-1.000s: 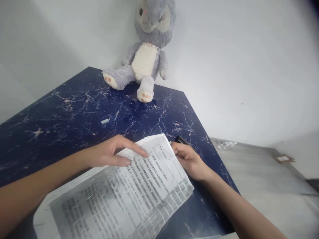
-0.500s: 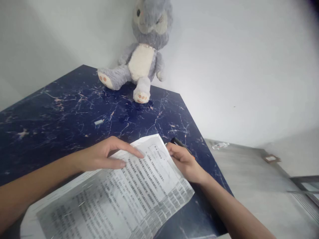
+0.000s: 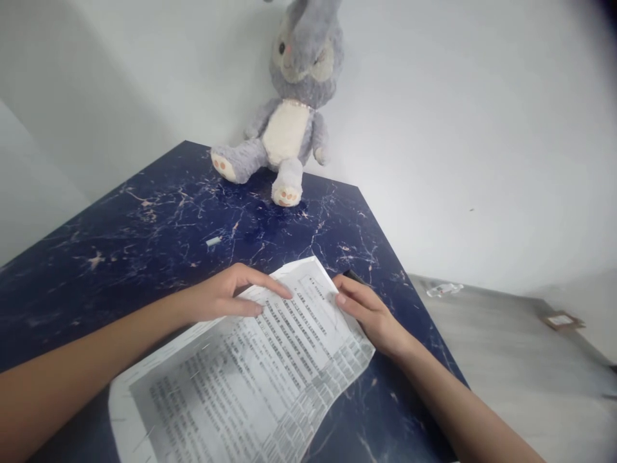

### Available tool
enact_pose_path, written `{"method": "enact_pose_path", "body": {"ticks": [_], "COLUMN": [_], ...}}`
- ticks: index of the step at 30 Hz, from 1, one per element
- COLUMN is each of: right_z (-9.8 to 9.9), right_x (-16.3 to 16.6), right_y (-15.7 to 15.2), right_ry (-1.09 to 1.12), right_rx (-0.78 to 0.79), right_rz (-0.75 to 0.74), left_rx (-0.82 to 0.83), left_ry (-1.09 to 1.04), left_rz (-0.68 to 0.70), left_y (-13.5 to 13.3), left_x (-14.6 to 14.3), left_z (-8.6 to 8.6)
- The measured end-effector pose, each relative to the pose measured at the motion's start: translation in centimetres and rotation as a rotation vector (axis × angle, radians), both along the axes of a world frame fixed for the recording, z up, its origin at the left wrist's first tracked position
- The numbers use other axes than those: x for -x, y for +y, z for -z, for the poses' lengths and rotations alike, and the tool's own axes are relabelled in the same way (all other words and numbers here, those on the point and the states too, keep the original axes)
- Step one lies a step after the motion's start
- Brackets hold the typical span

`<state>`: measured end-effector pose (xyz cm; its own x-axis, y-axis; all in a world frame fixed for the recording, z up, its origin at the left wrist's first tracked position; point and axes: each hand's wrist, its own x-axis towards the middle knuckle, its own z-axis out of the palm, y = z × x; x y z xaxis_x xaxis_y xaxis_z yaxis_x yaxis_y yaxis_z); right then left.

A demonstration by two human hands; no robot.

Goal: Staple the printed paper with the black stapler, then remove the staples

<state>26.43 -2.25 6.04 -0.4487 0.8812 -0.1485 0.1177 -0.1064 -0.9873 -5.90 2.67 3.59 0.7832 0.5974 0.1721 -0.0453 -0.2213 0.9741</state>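
1. By the right hand (image 3: 373,316), a thumb had just been laid over the right edge of a printed page (image 3: 231,379); half a second earlier it was tucked beside that edge. The page seemed better steadied from both sides, and a dark, pen-like object (image 3: 355,276) was more fully covered.
2. By the left hand (image 3: 214,299), the page's left edge was overlapped, index finger and thumb set apart on the print. Whether the paper was gripped from beneath by either hand's hidden fingers could not be told.
3. The page was held slanted over the near part of a blue marbled worktop (image 3: 159,257). The worktop's right edge was crossed by the right forearm; more room was offered ahead, towards a small pale scrap (image 3: 213,241) and a seated grey plush toy (image 3: 286,132).
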Motion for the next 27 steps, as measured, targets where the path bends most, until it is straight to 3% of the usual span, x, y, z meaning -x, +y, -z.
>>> {"method": "enact_pose_path", "body": {"ticks": [4,16,27], "right_z": [-0.29,-0.16,-0.15], "right_x": [0.16,0.45,0.44], "right_y": [0.05,0.13,-0.04], "right_ry": [-0.065,-0.098,0.097], "right_rx": [-0.018,-0.089,0.001], "right_rz": [-0.082,-0.029,-0.013], "left_rx": [0.001,-0.005,0.000], "left_ry": [0.020,0.029,0.044], "left_rz": [-0.007,0.006,0.019], "left_y": [0.17,0.23,0.11], "left_x": [0.07,-0.03,-0.16], "left_z": [0.12,0.27,0.21]}}
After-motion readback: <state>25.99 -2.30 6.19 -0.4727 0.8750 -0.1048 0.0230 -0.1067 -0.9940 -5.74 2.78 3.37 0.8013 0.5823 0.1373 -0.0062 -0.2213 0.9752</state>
